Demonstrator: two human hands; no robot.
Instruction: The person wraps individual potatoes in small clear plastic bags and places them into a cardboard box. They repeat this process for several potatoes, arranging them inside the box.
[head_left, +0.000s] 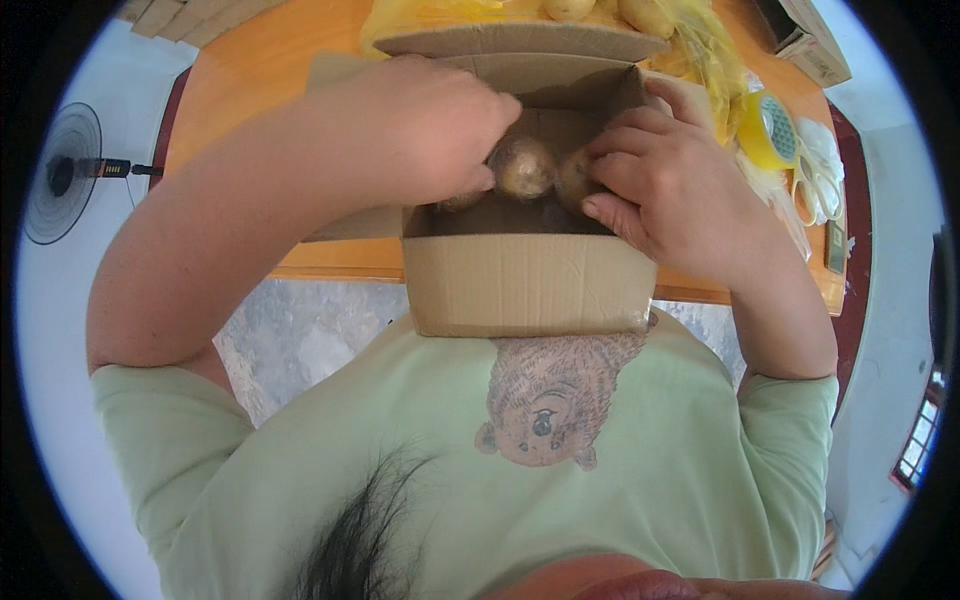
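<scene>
An open cardboard box (529, 286) stands in front of me, its near wall close to my shirt. Inside lies a round potato (525, 169) wrapped in shiny clear film. My left hand (442, 135) reaches over the box's left side with curled fingers, beside that potato; part of another potato (461, 201) shows under it, and whether the hand grips it is hidden. The thumb and fingers of my right hand (652, 172) close around a potato (573, 180) at the box's right side, while one finger lies over the box's right edge.
On the orange wooden table (240, 127), a yellow plastic bag (705, 60) with potatoes (570, 9) lies beyond the box. To the right are a yellow tape roll (766, 130), white-handled scissors (806, 187) and another carton (814, 52). Cardboard pieces (187, 19) are at the far left.
</scene>
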